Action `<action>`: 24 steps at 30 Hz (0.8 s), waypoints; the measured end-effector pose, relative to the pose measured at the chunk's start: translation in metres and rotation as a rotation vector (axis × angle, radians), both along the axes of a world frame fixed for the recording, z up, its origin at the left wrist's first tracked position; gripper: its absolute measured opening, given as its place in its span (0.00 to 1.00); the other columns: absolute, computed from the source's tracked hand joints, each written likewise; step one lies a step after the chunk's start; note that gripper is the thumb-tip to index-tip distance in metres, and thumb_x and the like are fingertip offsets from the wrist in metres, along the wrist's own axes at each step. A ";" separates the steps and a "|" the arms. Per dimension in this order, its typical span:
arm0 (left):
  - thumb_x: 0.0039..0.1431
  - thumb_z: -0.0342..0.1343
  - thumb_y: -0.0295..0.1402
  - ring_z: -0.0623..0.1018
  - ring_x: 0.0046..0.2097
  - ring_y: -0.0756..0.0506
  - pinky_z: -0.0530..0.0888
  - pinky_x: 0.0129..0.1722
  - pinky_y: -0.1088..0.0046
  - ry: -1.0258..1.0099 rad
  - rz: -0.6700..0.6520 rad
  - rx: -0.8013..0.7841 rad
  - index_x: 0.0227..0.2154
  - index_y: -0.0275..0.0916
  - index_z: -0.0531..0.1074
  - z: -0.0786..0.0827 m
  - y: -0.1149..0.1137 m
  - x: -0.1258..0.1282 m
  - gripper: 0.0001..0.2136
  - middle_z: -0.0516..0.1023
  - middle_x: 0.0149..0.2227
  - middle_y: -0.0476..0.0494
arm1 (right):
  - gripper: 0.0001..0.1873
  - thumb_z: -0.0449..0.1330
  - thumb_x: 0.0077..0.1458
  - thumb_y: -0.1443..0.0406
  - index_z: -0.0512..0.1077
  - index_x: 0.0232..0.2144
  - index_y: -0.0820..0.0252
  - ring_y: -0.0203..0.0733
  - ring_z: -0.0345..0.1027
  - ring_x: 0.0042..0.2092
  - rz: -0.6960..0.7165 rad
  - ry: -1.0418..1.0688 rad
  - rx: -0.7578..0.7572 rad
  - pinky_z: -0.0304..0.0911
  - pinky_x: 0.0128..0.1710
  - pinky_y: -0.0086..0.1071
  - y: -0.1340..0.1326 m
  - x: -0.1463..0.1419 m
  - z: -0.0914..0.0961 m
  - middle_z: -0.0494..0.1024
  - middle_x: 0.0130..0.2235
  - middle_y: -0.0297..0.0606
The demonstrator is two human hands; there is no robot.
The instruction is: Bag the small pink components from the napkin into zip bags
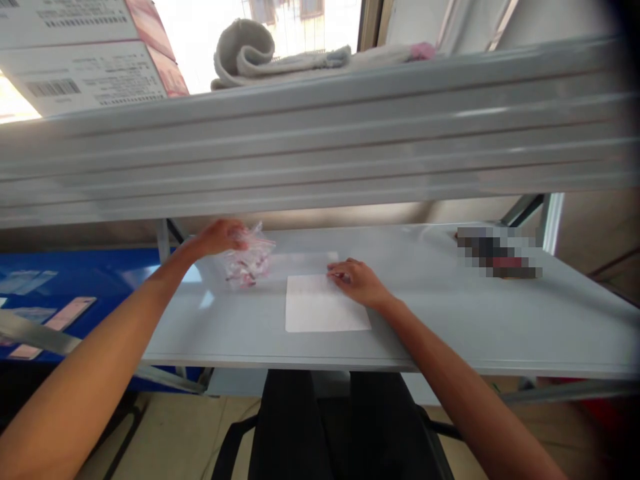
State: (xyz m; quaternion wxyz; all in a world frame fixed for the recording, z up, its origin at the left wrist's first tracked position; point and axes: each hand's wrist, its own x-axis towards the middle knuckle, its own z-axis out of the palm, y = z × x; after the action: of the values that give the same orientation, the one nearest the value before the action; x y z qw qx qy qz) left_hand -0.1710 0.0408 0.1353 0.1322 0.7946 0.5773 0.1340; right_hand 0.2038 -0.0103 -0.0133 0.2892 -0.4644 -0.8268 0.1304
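Now the left hand (217,239) grips a clear plastic bag (249,260) hanging downward; the right hand (359,283) rests on white paper (320,305).

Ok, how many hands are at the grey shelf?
2: the left hand grips a clear plastic bag; the right hand rests at the edge of a white sheet. None seem hidden.

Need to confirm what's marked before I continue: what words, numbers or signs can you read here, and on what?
White barcode label overhead: barcodes and fine print, too small to read.
Slips on the blue surface: too blurred to read.
Pixelated item on the shelf: unreadable.
Clear plastic bag: no legible print.
White sheet: no writing shows.
Nothing can be quoted.
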 end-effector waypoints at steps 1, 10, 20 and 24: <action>0.47 0.62 0.40 0.77 0.40 0.39 0.72 0.41 0.64 -0.009 0.082 0.134 0.44 0.35 0.77 0.003 -0.003 0.001 0.21 0.81 0.38 0.40 | 0.13 0.58 0.62 0.66 0.82 0.42 0.54 0.43 0.76 0.46 0.008 0.000 0.000 0.68 0.51 0.36 0.001 0.000 0.000 0.82 0.51 0.38; 0.61 0.57 0.36 0.72 0.61 0.31 0.68 0.58 0.52 0.389 -0.003 0.282 0.63 0.40 0.65 -0.075 -0.076 0.024 0.27 0.74 0.59 0.31 | 0.12 0.58 0.62 0.66 0.82 0.40 0.56 0.44 0.75 0.41 0.040 -0.015 0.006 0.68 0.49 0.39 0.001 0.002 0.002 0.82 0.49 0.40; 0.69 0.48 0.40 0.67 0.65 0.36 0.69 0.61 0.52 0.218 -0.059 0.374 0.49 0.45 0.79 -0.092 -0.130 0.017 0.16 0.74 0.61 0.42 | 0.11 0.58 0.61 0.68 0.81 0.39 0.56 0.44 0.75 0.42 0.045 0.036 0.009 0.68 0.49 0.39 0.001 0.001 -0.003 0.82 0.48 0.40; 0.68 0.49 0.37 0.73 0.59 0.35 0.72 0.57 0.54 0.209 -0.036 0.456 0.41 0.44 0.82 -0.084 -0.132 0.032 0.14 0.80 0.52 0.43 | 0.11 0.57 0.61 0.67 0.80 0.40 0.57 0.44 0.74 0.43 0.000 0.184 0.087 0.67 0.49 0.39 -0.004 -0.002 0.001 0.83 0.45 0.42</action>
State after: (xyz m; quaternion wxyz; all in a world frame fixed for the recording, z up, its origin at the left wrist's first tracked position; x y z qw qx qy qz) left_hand -0.1385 -0.0909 0.0508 -0.1084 0.8236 0.5282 0.1757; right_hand 0.2013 -0.0138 -0.0127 0.3838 -0.4376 -0.8016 0.1364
